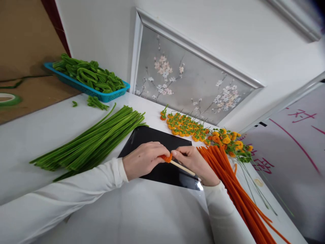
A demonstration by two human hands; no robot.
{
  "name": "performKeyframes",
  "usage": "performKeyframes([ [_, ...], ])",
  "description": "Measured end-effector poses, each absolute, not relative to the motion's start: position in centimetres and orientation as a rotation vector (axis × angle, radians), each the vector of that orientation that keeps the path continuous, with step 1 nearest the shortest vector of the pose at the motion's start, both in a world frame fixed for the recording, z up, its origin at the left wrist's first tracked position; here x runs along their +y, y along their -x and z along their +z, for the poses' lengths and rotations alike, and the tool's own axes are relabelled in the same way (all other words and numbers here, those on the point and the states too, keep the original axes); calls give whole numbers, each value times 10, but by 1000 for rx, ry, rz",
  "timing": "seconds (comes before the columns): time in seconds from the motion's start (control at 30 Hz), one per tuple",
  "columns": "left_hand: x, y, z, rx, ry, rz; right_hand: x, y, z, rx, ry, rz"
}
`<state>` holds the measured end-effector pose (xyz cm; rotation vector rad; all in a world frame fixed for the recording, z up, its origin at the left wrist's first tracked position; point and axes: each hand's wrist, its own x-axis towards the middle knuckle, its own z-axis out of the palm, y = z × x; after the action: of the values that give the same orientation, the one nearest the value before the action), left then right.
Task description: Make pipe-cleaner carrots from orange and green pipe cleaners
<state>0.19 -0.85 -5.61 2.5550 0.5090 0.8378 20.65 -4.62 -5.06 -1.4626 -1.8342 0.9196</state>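
Note:
My left hand point(147, 159) is closed, its fingertips pinching an orange pipe cleaner point(167, 158) coiled round one end of a pale thin stick point(183, 167). Close beside it, my right hand point(194, 163) has thumb and forefinger pressed together at the same orange coil. The stick slants down to the right below the right hand's fingers. Both hands are over a black mat point(162, 174). Part of the coil is hidden by the fingers.
Green pipe cleaners point(93, 142) lie left, orange ones point(228, 183) right. Small orange-yellow flowers point(185, 125) and stemmed flowers point(225, 139) lie behind. A blue basket point(104, 97) holds green pieces. A framed picture point(188, 78) and a whiteboard point(291, 142) stand beyond the white table point(132, 213).

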Motion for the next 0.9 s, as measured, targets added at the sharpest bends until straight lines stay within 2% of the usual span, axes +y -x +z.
performKeyframes([
  [0.3, -11, -2, -53, 563, -2446, 986, -50, -207, -48, -1885, 1299, 1226],
  [0.53, -9, -2, -49, 720, -2235, 870, -61, -197, -38, -1981, 1290, 1125],
  [0.67, -5, -3, -49, 668, -2041, 787, -58, -196, -42, -1945, 1263, 1120],
  [0.9, 1, -1, -41, 594, -1806, 717, -57, -198, -43, -2052, 1285, 881],
])
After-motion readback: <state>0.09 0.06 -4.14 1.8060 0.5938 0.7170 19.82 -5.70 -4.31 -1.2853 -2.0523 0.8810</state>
